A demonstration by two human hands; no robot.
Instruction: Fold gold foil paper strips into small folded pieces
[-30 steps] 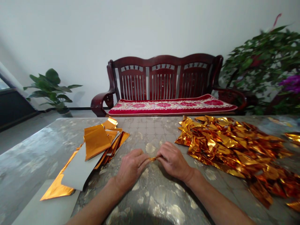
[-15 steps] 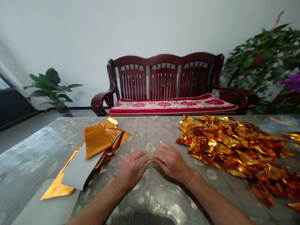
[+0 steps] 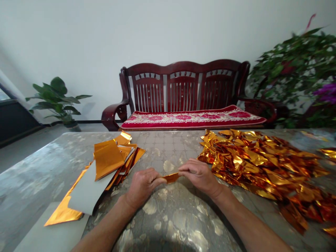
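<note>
A small folded piece of gold foil paper [image 3: 172, 178] stretches between my two hands above the table. My left hand [image 3: 144, 182] pinches its left end, and my right hand [image 3: 198, 174] pinches the right end. Both sets of fingers are closed, hiding the ends of the paper. To the left lies a loose stack of gold foil sheets [image 3: 109, 157], some with their pale grey backs turned up. A large heap of folded gold foil pieces [image 3: 252, 161] spreads over the right side, just beyond my right hand.
The patterned table [image 3: 160, 143] reaches across the view. Clear plastic [image 3: 312, 140] lies at its far right. Behind stands a dark red wooden bench [image 3: 183, 92] with a red floral cover [image 3: 194, 119]. Potted plants [image 3: 56, 99] flank it on both sides.
My hands have moved apart, the right one slightly to the right, and more of the gold foil paper now shows between them. The stack and the heap look the same.
</note>
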